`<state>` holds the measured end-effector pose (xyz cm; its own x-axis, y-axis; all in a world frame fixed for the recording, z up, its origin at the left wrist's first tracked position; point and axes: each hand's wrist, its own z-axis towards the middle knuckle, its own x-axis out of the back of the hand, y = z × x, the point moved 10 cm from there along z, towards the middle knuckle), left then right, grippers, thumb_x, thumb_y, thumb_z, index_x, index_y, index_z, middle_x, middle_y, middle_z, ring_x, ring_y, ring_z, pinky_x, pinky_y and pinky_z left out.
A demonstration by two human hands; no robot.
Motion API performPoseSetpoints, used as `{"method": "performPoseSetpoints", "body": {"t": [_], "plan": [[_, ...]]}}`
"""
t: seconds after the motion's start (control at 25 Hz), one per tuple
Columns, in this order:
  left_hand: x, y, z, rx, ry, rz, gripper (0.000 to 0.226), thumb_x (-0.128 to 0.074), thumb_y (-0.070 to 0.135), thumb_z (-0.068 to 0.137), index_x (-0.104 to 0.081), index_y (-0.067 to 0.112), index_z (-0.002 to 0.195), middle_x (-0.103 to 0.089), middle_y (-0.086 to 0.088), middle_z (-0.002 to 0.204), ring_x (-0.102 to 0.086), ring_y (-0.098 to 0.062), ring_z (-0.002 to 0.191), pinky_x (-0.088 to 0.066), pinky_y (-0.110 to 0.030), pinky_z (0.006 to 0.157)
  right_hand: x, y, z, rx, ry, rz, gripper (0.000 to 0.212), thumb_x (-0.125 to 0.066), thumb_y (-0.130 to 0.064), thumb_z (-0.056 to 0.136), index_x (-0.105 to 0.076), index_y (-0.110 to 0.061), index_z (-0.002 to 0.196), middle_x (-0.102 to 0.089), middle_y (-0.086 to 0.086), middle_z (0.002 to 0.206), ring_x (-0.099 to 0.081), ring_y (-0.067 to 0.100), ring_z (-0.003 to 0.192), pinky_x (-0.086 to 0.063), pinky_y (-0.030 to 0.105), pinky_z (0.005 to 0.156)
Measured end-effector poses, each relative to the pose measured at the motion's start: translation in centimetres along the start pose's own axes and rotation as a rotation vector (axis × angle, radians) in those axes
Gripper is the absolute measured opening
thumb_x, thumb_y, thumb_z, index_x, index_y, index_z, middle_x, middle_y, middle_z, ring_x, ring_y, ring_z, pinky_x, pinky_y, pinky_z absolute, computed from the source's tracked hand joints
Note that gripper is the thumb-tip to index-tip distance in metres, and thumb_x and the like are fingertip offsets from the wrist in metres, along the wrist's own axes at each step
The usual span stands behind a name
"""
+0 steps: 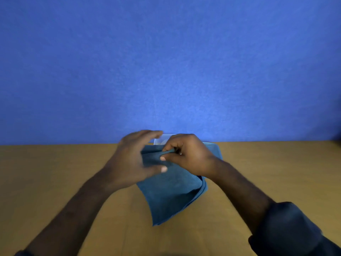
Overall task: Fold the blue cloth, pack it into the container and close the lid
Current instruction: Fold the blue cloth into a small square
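Observation:
The blue cloth [171, 193], folded into several layers, hangs in the air above the wooden table, its lower corner pointing down toward me. My right hand [190, 154] pinches the cloth's top edge between thumb and fingers. My left hand [132, 159] is spread beside it on the left, fingers apart, thumb touching the cloth's face; motion blur hides whether it grips. Behind the hands, a clear container [162, 140] shows only a pale corner, and a blue lid edge [215, 146] peeks out to the right.
The wooden table [55, 172] runs left and right of the cloth. A blue wall [166, 61] stands straight behind the table's far edge.

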<state>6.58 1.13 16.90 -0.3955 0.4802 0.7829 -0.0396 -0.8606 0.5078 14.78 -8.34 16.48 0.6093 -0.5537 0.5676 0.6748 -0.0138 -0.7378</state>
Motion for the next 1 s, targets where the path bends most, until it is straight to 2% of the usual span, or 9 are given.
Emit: {"method": "performPoseSetpoints", "body": {"t": [0.08, 0.2, 0.28, 0.4, 0.52, 0.6, 0.72, 0.84, 1.0], "plan": [[-1.8, 1.5, 0.9, 0.041, -0.065, -0.111, 0.039, -0.085, 0.039, 0.068, -0.069, 0.037, 0.103, -0.073, 0.022, 0.097, -0.068, 0.002, 0.092, -0.050, -0.017, 0.077, -0.5, -0.5, 0.2, 0.007, -0.006, 0.060, 0.009, -0.077, -0.007, 0.081, -0.074, -0.006, 0.089, -0.071, 0.010, 0.084, -0.068, 0.024, 0.075, -0.056, 0.043, 0.071], [-1.7, -0.2, 1.1, 0.198, 0.031, -0.177, 0.020, -0.088, 0.024, 0.072, -0.069, 0.031, 0.075, -0.067, 0.005, 0.067, -0.056, -0.001, 0.057, -0.041, -0.018, 0.055, 0.2, 0.6, -0.5, -0.037, 0.041, 0.317, 0.019, -0.075, -0.006, 0.083, -0.070, -0.010, 0.101, -0.072, 0.014, 0.082, -0.067, 0.024, 0.071, -0.057, 0.042, 0.065], [-1.0, -1.5, 0.5, 0.253, 0.092, -0.161, 0.020, -0.087, 0.024, 0.073, -0.069, 0.017, 0.072, -0.062, -0.002, 0.063, -0.049, -0.003, 0.056, -0.037, -0.018, 0.054, 1.4, 3.1, -1.6, -0.094, 0.149, 0.473, 0.023, -0.073, -0.005, 0.085, -0.067, -0.009, 0.106, -0.071, 0.012, 0.084, -0.065, 0.018, 0.074, -0.053, 0.032, 0.068], [-0.5, -3.0, -0.6, 0.305, 0.125, -0.298, 0.019, -0.085, 0.024, 0.077, -0.068, 0.017, 0.073, -0.063, -0.002, 0.066, -0.053, -0.003, 0.063, -0.042, -0.018, 0.060, 1.9, 9.8, -4.6, -0.385, 0.305, 0.310, 0.015, -0.074, -0.008, 0.084, -0.069, -0.005, 0.097, -0.065, -0.001, 0.075, -0.057, 0.005, 0.067, -0.045, 0.024, 0.068], [-0.2, -2.6, -1.2, 0.288, 0.123, -0.381, 0.013, -0.081, 0.019, 0.082, -0.072, 0.023, 0.074, -0.071, 0.003, 0.071, -0.059, 0.002, 0.065, -0.046, -0.014, 0.062, -0.5, 15.9, -9.3, -0.780, 0.238, 0.102, 0.036, -0.078, -0.036, 0.079, -0.066, -0.010, 0.101, -0.063, -0.002, 0.086, -0.060, 0.014, 0.080, -0.044, 0.027, 0.069], [0.2, -1.9, -1.3, 0.246, 0.149, -0.332, 0.021, -0.080, 0.016, 0.083, -0.070, 0.029, 0.070, -0.069, 0.010, 0.070, -0.058, 0.004, 0.063, -0.043, -0.009, 0.061, -1.7, 17.7, -11.5, -0.895, 0.257, 0.144, 0.047, -0.077, -0.046, 0.077, -0.063, -0.012, 0.106, -0.065, 0.003, 0.097, -0.063, 0.020, 0.089, -0.049, 0.032, 0.070], [1.2, -2.0, -1.8, 0.247, 0.227, -0.283, 0.018, -0.079, 0.017, 0.083, -0.069, 0.024, 0.070, -0.066, 0.002, 0.073, -0.055, 0.000, 0.063, -0.043, -0.013, 0.061, -2.8, 18.0, -12.3, -0.898, 0.303, 0.290, 0.035, -0.076, -0.032, 0.081, -0.064, -0.010, 0.105, -0.069, 0.007, 0.089, -0.066, 0.019, 0.077, -0.057, 0.041, 0.069], [1.7, -2.2, -2.4, 0.252, 0.251, -0.268, 0.019, -0.078, 0.016, 0.084, -0.067, 0.018, 0.068, -0.062, 0.004, 0.069, -0.052, -0.001, 0.061, -0.040, -0.013, 0.059, -4.6, 17.2, -11.9, -0.832, 0.172, 0.413, 0.035, -0.074, -0.011, 0.080, -0.063, -0.009, 0.113, -0.070, 0.006, 0.089, -0.066, 0.019, 0.077, -0.058, 0.044, 0.068], [1.7, -2.1, -2.8, 0.268, 0.241, -0.311, 0.022, -0.078, 0.013, 0.084, -0.067, 0.018, 0.066, -0.058, 0.011, 0.062, -0.049, 0.000, 0.058, -0.039, -0.015, 0.057, -5.3, 16.3, -11.1, -0.753, 0.149, 0.238, 0.023, -0.080, -0.025, 0.074, -0.072, -0.015, 0.093, -0.072, 0.002, 0.086, -0.065, 0.014, 0.072, -0.050, 0.028, 0.058]]}}
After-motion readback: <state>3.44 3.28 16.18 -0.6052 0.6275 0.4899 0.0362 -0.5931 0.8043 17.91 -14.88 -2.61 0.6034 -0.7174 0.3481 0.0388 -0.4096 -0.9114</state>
